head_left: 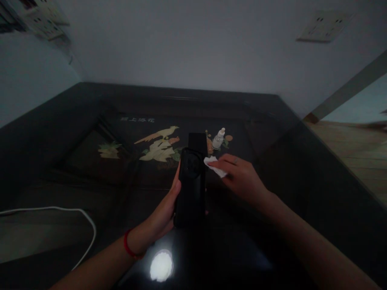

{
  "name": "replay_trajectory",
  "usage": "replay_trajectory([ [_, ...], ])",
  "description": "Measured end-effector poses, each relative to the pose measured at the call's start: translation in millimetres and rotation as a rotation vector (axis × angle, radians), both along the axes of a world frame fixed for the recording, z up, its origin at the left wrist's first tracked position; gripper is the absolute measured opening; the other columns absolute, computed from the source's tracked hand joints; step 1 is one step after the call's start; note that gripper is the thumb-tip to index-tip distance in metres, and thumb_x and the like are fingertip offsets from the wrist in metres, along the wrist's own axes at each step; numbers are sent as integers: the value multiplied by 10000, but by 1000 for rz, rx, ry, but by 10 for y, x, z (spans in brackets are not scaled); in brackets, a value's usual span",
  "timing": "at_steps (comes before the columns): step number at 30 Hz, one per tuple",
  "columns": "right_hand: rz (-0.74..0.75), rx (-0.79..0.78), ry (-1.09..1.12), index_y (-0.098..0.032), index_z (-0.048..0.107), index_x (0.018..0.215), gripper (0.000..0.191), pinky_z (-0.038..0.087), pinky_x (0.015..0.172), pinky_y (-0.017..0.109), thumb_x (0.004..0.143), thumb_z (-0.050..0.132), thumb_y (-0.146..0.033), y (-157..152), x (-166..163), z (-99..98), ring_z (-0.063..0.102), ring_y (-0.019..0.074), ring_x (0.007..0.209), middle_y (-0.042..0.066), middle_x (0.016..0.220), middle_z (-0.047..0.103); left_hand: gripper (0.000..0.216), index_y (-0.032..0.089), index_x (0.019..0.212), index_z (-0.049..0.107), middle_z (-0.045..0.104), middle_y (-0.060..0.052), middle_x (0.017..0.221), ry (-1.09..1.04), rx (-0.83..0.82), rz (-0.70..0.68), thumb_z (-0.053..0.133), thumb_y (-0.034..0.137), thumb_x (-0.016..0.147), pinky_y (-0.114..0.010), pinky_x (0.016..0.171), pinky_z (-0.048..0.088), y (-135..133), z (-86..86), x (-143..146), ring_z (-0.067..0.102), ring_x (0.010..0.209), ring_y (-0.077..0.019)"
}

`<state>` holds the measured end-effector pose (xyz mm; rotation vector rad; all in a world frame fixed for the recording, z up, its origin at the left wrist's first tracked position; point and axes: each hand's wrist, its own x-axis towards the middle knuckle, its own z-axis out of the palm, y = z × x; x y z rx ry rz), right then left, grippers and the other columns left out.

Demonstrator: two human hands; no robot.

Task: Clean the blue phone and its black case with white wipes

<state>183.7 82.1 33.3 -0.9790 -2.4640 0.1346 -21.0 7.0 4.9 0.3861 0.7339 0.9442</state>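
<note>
Left hand (165, 209) clasps the phone (190, 185) upright; right hand (242, 175) pinches a wipe (215, 167) at its edge. Bottle (218, 139) stands behind the phone on the bench (302, 169). Wiping looks underway.

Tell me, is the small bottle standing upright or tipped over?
Upright: the small bottle stands on the dark table, its cap pointing up.

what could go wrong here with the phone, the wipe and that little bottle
The left hand holds the black phone by one edge only, above the glossy dark table; it might slip and knock the glass. The right hand works a white wipe just in front of the small dropper bottle, so a wide stroke may tip it. The dim light could hide smears.
</note>
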Motion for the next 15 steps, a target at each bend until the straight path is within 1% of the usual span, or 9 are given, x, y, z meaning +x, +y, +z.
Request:
replay_trajectory([
  [2, -10, 65, -48, -180, 654, 1112, 324, 485, 711, 283, 873, 451, -100, 118, -78, 26, 622, 180, 853, 74, 951, 655, 776, 276, 1501, 183, 679, -134, 1108, -27, -59, -76, 494, 577, 856, -497, 805, 530, -7, -27, -20, 666, 918, -278],
  [3, 5, 103, -78, -185, 652, 1122, 321, 482, 712, 281, 883, 452, -111, 156, -126, 32, 619, 183, 864, 75, 952, 658, 763, 248, 1490, 236, 687, -141, 1075, -45, -84, -106, 480, 592, 855, -496, 802, 531, -9, -37, -27, 663, 924, -285],
  [4, 20, 141, -109, -188, 650, 1129, 312, 479, 713, 278, 895, 454, -123, 181, -171, 33, 615, 186, 873, 76, 950, 662, 738, 237, 1476, 282, 686, -147, 1076, -60, -102, -127, 468, 596, 859, -496, 806, 530, -10, -41, -32, 653, 953, -291],
  [6, 40, 194, -178, -180, 648, 1133, 291, 474, 705, 275, 914, 460, -141, 196, -229, 21, 608, 190, 869, 82, 939, 669, 682, 268, 1454, 333, 656, -150, 1160, -75, -108, -138, 461, 589, 866, -501, 802, 533, -10, -33, -30, 618, 1036, -304],
  [8, 34, 217, -224, -160, 649, 1123, 274, 473, 693, 279, 923, 463, -149, 180, -221, -4, 602, 193, 848, 90, 929, 672, 663, 329, 1457, 305, 607, -139, 1257, -68, -76, -112, 478, 573, 865, -504, 772, 545, -8, -9, -16, 590, 1082, -312],
  [11, -13, 224, -243, -142, 649, 1117, 276, 473, 688, 277, 929, 447, -142, 138, -134, -42, 598, 188, 838, 95, 916, 669, 731, 401, 1482, 164, 564, -128, 1316, -49, -31, -76, 510, 555, 856, -500, 724, 560, -7, 21, 11, 598, 1055, -306],
  [13, -23, 238, -237, -134, 647, 1122, 281, 470, 679, 273, 933, 439, -141, 122, -107, -50, 597, 185, 829, 93, 905, 667, 789, 395, 1491, 110, 584, -142, 1275, -24, -52, -86, 523, 570, 842, -497, 712, 562, -10, 24, 26, 622, 989, -295],
  [15, -6, 257, -224, -132, 637, 1149, 288, 469, 681, 275, 939, 440, -152, 123, -137, -43, 598, 186, 828, 94, 919, 667, 836, 386, 1495, 91, 582, -156, 1268, 8, -71, -93, 537, 594, 820, -498, 699, 563, -12, 21, 38, 640, 920, -284],
])
